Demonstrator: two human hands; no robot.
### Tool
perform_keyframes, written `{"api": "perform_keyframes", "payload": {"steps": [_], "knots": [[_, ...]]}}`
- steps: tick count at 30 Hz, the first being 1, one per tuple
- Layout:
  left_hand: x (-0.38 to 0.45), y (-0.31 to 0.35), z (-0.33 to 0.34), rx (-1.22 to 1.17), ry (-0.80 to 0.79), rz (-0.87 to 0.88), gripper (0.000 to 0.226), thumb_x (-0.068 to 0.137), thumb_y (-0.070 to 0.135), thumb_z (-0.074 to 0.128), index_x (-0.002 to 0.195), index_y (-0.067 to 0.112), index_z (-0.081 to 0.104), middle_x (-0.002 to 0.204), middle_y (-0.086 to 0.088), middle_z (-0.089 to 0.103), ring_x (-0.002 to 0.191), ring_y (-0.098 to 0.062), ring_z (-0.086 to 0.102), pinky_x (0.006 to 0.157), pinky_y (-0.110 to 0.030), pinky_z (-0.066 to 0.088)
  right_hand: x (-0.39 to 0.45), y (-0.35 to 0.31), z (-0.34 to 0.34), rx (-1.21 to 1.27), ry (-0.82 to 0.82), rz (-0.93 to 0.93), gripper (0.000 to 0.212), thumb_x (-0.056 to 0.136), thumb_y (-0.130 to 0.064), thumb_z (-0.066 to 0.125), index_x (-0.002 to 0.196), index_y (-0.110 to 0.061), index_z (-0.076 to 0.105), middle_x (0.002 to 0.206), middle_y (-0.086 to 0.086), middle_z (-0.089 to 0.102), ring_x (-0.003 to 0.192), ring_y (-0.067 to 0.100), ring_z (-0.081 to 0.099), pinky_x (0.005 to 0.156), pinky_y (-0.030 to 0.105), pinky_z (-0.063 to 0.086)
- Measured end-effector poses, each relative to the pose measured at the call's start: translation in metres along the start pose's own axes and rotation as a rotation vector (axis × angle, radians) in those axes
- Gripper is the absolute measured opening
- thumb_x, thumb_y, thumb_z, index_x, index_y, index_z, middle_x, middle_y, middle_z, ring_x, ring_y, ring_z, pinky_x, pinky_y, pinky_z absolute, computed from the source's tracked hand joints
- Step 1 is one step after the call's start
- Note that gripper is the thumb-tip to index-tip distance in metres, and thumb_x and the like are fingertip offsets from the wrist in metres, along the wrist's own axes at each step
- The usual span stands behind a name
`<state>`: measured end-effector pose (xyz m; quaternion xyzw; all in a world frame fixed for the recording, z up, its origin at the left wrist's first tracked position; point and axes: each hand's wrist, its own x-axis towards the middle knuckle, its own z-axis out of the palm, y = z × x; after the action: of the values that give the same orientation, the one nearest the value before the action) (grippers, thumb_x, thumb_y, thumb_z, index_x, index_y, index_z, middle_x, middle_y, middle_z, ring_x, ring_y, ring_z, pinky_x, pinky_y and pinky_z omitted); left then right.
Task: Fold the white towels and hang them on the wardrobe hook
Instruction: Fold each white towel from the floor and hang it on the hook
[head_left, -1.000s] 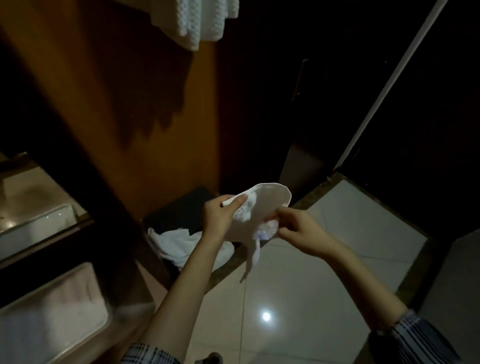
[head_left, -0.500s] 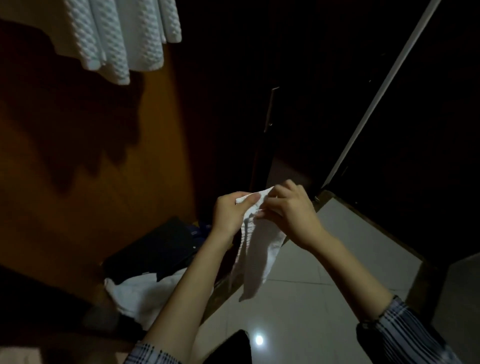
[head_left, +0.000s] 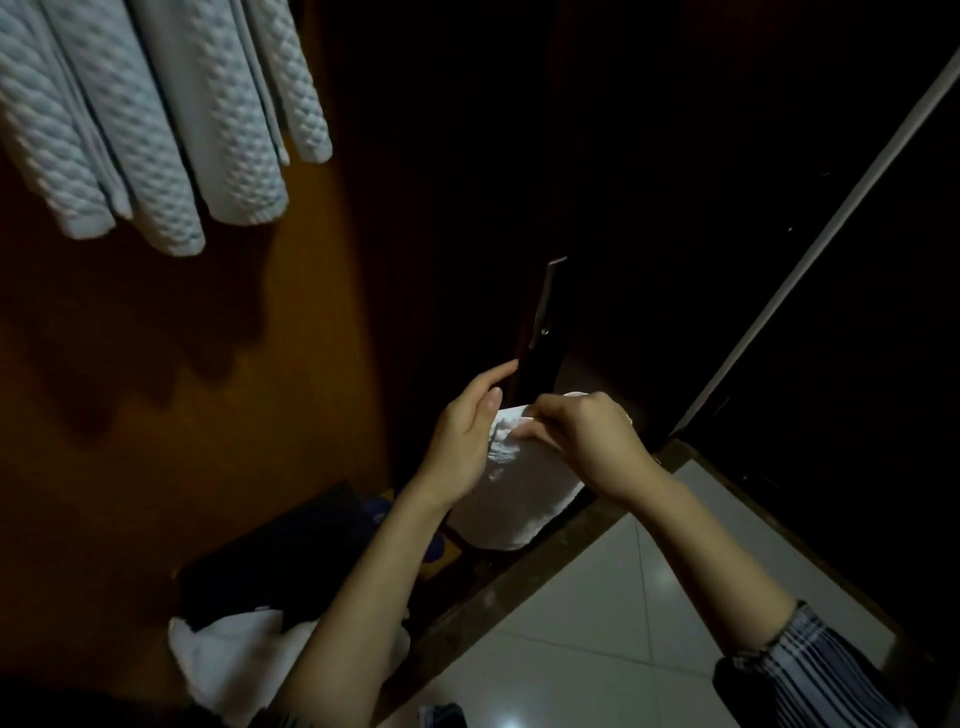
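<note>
Head view: wardrobe (head_left: 156, 415) w/ orange-brown wall; quilted white towels (head_left: 156, 119) hang top left. Crumpled towel pile (head_left: 228, 654) on wardrobe floor, bottom left. Small white towel (head_left: 519, 499) held mid-frame btwn both hands, drooping below them. Left hand (head_left: 462, 441) grips its left edge, index finger out; right hand (head_left: 587, 441) pinches top edge. Hands close together, nearly touching.
</note>
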<state>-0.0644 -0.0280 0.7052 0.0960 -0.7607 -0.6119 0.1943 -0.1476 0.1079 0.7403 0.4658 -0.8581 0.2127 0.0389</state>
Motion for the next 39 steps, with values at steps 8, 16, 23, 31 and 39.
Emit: {"api": "perform_keyframes", "payload": {"steps": [8,16,23,31,39], "knots": [[0.002,0.010,-0.001,-0.045,-0.028,-0.026,0.041,0.095,0.052,0.025,0.132,0.041,0.038,0.133,0.027,0.041,0.121,0.021,0.033,0.098,0.000,0.026,0.023,0.007,-0.008,0.023,-0.127,-0.138,0.027,0.087,-0.048,0.057,0.080,-0.022,0.060,0.057,-0.010,0.047,0.054,0.007,0.045,0.051,0.024,0.029],[-0.008,0.017,-0.014,0.143,-0.260,-0.091,0.091,0.076,0.014,0.074,0.136,0.060,0.022,0.086,-0.026,0.067,0.077,-0.044,0.062,0.069,-0.051,0.050,0.030,0.006,-0.012,-0.090,-0.321,-0.298,0.020,0.094,-0.035,0.048,0.076,-0.030,0.054,0.064,-0.008,0.056,0.059,0.010,0.050,0.051,0.025,0.029],[-0.018,0.018,-0.018,0.195,-0.262,-0.034,0.087,0.079,0.006,0.068,0.136,0.057,0.027,0.063,-0.018,0.055,0.056,-0.017,0.046,0.053,-0.035,0.033,0.023,0.001,-0.018,-0.021,-0.301,-0.362,0.024,0.089,-0.052,0.050,0.080,-0.035,0.065,0.063,-0.009,0.058,0.058,0.003,0.049,0.052,0.017,0.029],[-0.036,0.024,-0.040,0.361,-0.244,-0.028,0.080,0.079,0.007,0.061,0.139,0.051,0.030,0.059,0.011,0.063,0.047,-0.021,0.039,0.047,-0.024,0.032,0.016,0.029,-0.001,-0.207,-0.350,-0.354,0.036,0.085,-0.059,0.051,0.095,-0.032,0.072,0.117,-0.006,0.050,0.111,0.013,0.046,0.079,0.028,0.037],[-0.056,0.021,-0.061,0.392,-0.084,-0.030,0.078,0.075,0.005,0.059,0.132,0.054,0.039,0.047,-0.001,0.047,0.042,-0.012,0.029,0.043,-0.024,0.022,0.019,0.027,0.013,0.091,-0.300,-0.389,0.021,0.077,-0.033,0.074,0.089,-0.016,0.077,0.106,0.002,0.069,0.109,0.016,0.059,0.088,0.035,0.049]]}}
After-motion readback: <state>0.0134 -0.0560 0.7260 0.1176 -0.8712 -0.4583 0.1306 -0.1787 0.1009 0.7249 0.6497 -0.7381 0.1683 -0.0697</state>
